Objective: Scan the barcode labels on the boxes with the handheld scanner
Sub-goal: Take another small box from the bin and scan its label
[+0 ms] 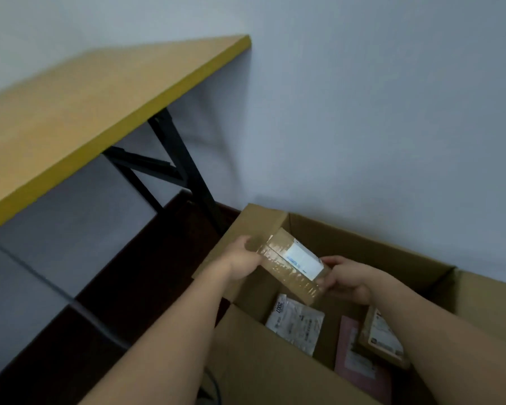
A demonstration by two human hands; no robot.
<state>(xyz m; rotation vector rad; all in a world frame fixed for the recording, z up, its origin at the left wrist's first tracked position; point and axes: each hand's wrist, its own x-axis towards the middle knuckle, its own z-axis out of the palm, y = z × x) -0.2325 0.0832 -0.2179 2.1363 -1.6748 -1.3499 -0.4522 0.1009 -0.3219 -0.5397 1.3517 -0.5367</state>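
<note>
We hold a small taped cardboard box (292, 266) between both hands, above the open top of the large carton (275, 361) that stands on the floor against the wall (377, 97). Our left hand (241, 260) is closed around the small box's far-left end, and our right hand (348, 280) pinches its near-right end, fingers curled onto the cardboard. The box is tilted, with its white label (304, 260) turned upward over the carton; the print on it is too blurred to read. Down inside the carton lie a white plastic mailer (297, 324), a pink parcel (360, 363) beside it, and another small brown box with a label (383, 336) under our right forearm. To the left of the carton stands a table with a yellow-edged wooden top (100, 112) and black legs (184, 165).
</note>
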